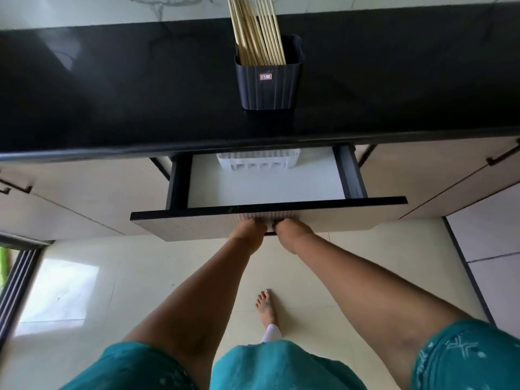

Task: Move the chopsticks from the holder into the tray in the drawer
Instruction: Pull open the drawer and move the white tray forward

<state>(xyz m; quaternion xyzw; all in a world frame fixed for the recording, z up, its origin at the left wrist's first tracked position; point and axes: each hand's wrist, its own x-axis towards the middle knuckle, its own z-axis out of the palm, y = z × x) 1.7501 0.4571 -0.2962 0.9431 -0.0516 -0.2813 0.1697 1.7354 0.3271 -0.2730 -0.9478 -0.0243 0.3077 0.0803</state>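
Several pale wooden chopsticks (257, 32) stand upright in a dark ribbed holder (268, 85) on the black countertop (112, 94). Below it a drawer (281, 218) is pulled partly out. Only the near end of a white slotted tray (257, 163) shows at the drawer's back; the rest is hidden under the counter edge. My left hand (249, 230) and my right hand (291, 232) sit side by side on the lower edge of the drawer front, fingers curled around it.
The drawer floor (264, 187) is white with dark side rails. Beige cabinet fronts with dark handles (503, 156) flank the drawer. My bare foot (264, 306) stands on the cream tiled floor. A window frame (17, 277) runs along the left.
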